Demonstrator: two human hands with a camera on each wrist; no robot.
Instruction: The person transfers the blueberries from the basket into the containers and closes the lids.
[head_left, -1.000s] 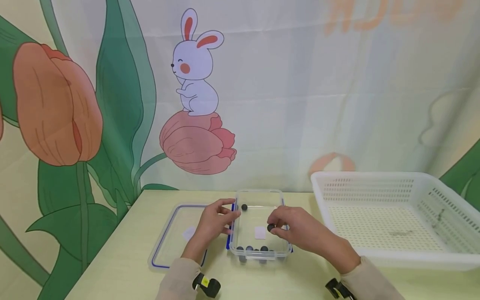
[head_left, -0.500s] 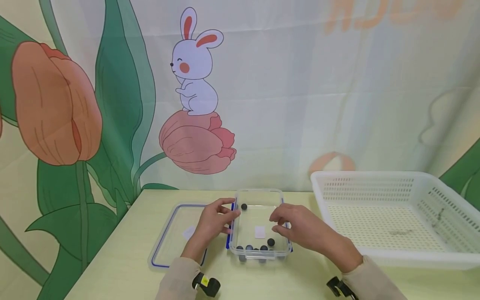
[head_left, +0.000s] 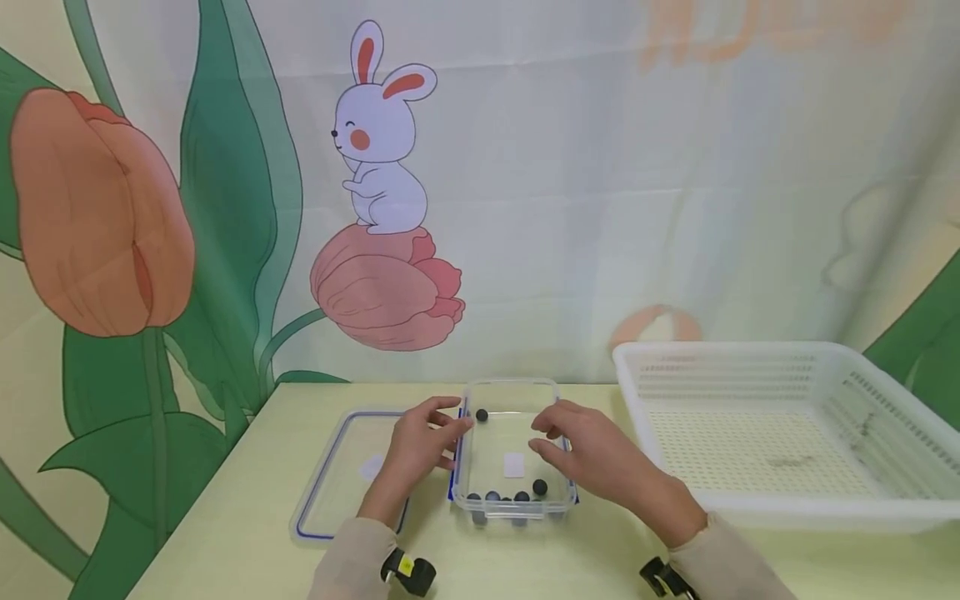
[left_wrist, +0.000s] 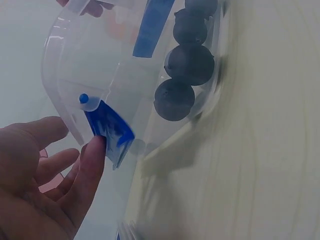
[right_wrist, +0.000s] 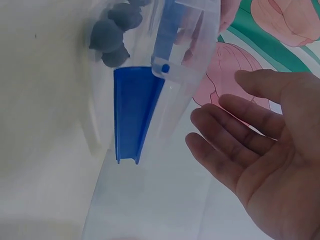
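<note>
A clear plastic box [head_left: 513,442] with blue side clasps stands without its lid on the table. Several dark blueberries [left_wrist: 190,64] lie along its near end, one blueberry [head_left: 540,487] sits slightly apart from them, and another blueberry [head_left: 482,415] is at the far left corner. My left hand [head_left: 422,442] rests against the box's left side, its thumb touching the blue clasp [left_wrist: 111,131]. Over the right rim hovers my right hand [head_left: 592,454], thumb and fingers parted with nothing between them. In the right wrist view its palm faces the box beside the hanging clasp [right_wrist: 134,115].
To the left lies the clear lid [head_left: 330,475] with a blue seal, partly behind the left forearm. A large white perforated basket [head_left: 772,507] stands at the right. Behind the table hangs a printed cloth [head_left: 540,208] with a rabbit and tulips.
A second ago my right hand pinched a blueberry over the box. It has let go, and that blueberry now lies near the front end. The right fingers have spread; the left hand stays put.
</note>
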